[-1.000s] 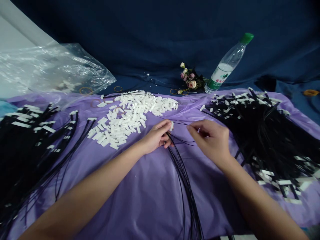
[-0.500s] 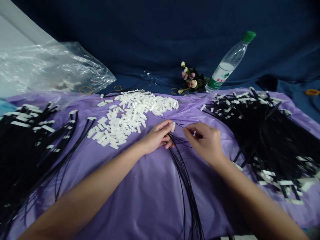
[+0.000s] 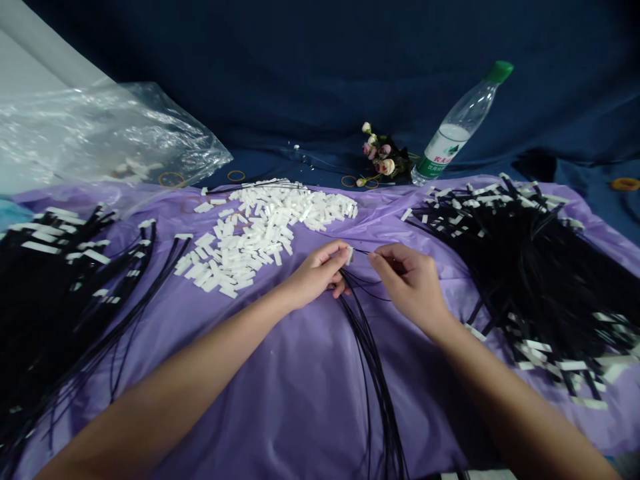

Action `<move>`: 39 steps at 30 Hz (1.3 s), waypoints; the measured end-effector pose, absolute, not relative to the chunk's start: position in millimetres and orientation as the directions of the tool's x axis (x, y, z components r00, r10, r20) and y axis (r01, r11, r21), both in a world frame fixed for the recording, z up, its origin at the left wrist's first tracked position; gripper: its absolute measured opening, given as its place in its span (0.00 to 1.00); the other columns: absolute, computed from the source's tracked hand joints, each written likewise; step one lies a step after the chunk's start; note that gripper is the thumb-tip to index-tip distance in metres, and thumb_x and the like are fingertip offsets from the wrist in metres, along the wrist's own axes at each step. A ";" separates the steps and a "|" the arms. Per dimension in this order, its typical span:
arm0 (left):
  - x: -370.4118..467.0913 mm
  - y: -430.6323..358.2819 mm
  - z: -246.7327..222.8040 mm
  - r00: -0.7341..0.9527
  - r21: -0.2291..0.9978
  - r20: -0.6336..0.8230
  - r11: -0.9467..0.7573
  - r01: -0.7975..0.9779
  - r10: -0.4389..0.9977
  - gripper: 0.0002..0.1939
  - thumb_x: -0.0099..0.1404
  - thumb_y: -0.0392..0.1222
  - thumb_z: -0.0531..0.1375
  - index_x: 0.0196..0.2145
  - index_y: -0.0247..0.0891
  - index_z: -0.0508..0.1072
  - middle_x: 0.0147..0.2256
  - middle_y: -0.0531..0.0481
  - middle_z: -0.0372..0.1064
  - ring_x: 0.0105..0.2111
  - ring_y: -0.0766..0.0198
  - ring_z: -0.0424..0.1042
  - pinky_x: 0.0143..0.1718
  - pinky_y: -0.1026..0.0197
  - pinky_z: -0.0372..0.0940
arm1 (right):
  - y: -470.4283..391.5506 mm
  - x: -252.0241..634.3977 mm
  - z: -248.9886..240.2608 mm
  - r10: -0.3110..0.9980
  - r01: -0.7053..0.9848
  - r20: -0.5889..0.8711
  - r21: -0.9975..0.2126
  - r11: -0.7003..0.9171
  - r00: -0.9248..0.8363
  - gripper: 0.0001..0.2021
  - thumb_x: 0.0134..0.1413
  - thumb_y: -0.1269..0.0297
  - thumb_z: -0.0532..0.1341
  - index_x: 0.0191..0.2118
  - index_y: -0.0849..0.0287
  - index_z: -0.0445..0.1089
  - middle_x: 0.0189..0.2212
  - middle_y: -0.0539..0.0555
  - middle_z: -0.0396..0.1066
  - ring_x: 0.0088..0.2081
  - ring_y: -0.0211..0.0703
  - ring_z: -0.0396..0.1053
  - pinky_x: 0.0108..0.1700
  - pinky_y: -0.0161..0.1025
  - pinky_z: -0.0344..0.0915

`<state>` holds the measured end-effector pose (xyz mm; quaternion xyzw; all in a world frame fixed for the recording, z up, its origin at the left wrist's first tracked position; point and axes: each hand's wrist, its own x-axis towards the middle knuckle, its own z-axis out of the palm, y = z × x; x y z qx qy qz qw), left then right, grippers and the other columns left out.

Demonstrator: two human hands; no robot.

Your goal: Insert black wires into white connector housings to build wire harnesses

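Observation:
My left hand [image 3: 323, 270] is closed, with a small white connector [image 3: 349, 255] pinched between thumb and forefinger. Its lower fingers curl around a bundle of thin black wires [image 3: 367, 340], which hangs down toward the front of the table. To its right, my right hand [image 3: 407, 280] is closed with thumb and forefinger pinched on a thin black wire [image 3: 361, 251] that runs across to the white connector. Whether the wire's end sits inside the connector is too small to tell. Just beyond my left hand lies a pile of loose white connectors [image 3: 270, 227].
Black wires with white connectors lie heaped at left [image 3: 50, 307] and right [image 3: 540, 267] on the purple sheet [image 3: 290, 400]. Behind stand a tilted bottle [image 3: 450, 143] and artificial flowers [image 3: 383, 160]. A clear plastic bag [image 3: 125, 133] lies at the back left, near several rubber bands.
My right hand has shifted slightly right, away from the left hand. The white connector has turned a little in my left fingers and shows less. The heaps and bottle stay put.

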<state>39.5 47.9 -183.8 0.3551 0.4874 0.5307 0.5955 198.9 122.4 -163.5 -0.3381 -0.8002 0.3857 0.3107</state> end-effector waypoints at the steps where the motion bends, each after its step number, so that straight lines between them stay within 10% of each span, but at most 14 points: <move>1: 40.1 47.8 -183.3 -0.044 0.944 -0.199 0.179 -0.279 0.979 0.12 0.65 0.52 0.55 0.33 0.41 0.60 0.20 0.62 0.52 0.14 0.75 0.59 0.27 0.64 0.67 | 122.3 198.9 -163.5 0.781 0.301 0.233 -0.830 0.470 -0.579 0.10 0.57 0.61 0.59 0.29 0.61 0.69 0.18 0.48 0.62 0.19 0.33 0.56 0.22 0.32 0.52; 39: 38.3 47.7 -186.3 -0.036 0.904 -0.241 0.211 -0.371 0.970 0.13 0.66 0.53 0.53 0.35 0.41 0.60 0.14 0.64 0.45 0.14 0.72 0.60 0.30 0.62 0.69 | 130.0 198.3 -179.6 0.407 0.336 0.693 -0.245 0.909 -0.595 0.04 0.59 0.69 0.59 0.38 0.58 0.70 0.24 0.49 0.68 0.24 0.33 0.63 0.27 0.32 0.57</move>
